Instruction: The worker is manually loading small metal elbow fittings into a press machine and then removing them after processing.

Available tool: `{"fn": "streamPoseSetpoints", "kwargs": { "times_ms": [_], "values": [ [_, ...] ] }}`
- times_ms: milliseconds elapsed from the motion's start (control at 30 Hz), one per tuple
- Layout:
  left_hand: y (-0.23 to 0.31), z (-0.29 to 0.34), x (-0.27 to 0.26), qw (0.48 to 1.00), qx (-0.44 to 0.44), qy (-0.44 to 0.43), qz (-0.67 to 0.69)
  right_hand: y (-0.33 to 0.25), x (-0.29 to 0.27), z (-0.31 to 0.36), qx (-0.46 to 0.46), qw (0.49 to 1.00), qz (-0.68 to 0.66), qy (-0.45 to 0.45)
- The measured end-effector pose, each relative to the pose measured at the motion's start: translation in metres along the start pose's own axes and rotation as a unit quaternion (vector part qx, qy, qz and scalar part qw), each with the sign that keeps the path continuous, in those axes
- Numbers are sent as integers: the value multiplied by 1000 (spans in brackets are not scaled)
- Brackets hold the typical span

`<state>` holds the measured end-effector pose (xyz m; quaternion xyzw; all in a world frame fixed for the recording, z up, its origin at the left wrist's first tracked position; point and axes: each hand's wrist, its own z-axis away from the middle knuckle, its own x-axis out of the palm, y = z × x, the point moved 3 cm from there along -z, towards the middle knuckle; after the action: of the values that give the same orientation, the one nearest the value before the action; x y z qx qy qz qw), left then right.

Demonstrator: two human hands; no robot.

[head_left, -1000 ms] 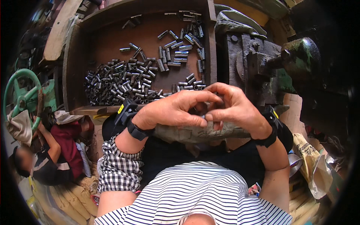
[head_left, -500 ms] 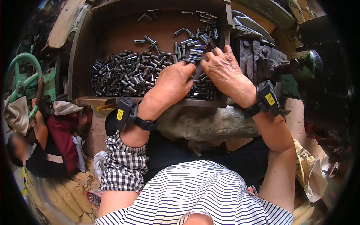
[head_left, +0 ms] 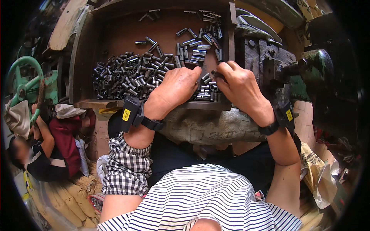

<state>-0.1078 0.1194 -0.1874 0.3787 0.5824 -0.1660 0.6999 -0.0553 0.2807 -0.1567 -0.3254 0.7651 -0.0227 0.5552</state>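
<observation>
A wooden tray [head_left: 86, 61] in front of me holds a heap of short metal tubes [head_left: 133, 75]. More tubes lie looser on its right side, some side by side. My left hand [head_left: 175, 86] is closed over the tray's near middle, beside the heap. Its fingertips are turned away, so anything in them is hidden. My right hand [head_left: 239, 84] is at the near right of the tray, thumb and fingers pinched on a small dark metal tube whose end shows at the fingertips. Several shiny tubes [head_left: 204, 92] lie between the hands by the near wall.
Right of the tray stands a dark, greasy machine [head_left: 277, 61] with a round green-black part. A stuffed sack [head_left: 208, 127] lies below the tray's near edge. At the left are a green handwheel [head_left: 19, 88] and another person in dark red trousers [head_left: 65, 131].
My right hand has drawn back toward me, away from the tubes at the upper right, its fingers now pinched. The left hand stays almost in place.
</observation>
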Motion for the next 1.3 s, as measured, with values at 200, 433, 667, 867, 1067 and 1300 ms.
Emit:
{"fn": "streamPoseSetpoints", "kwargs": {
  "times_ms": [200,433,667,867,1067,1300],
  "values": [
    [0,-5,6,999,34,-3,-1,-4,-2,25,136,971,-186,61],
    [8,-4,-9,991,38,122,47,11,1,25,255,907,-334,-14],
    [7,-5,-5,755,-110,-31,646,20,4,28,320,796,-513,33],
    [6,-7,-2,675,-132,-17,726,25,11,29,320,767,-555,35],
    [10,-7,1,645,-123,-28,754,28,15,30,334,712,-616,43],
    [14,-6,-3,652,-119,-16,748,30,16,31,342,678,-649,45]
  ]
}}
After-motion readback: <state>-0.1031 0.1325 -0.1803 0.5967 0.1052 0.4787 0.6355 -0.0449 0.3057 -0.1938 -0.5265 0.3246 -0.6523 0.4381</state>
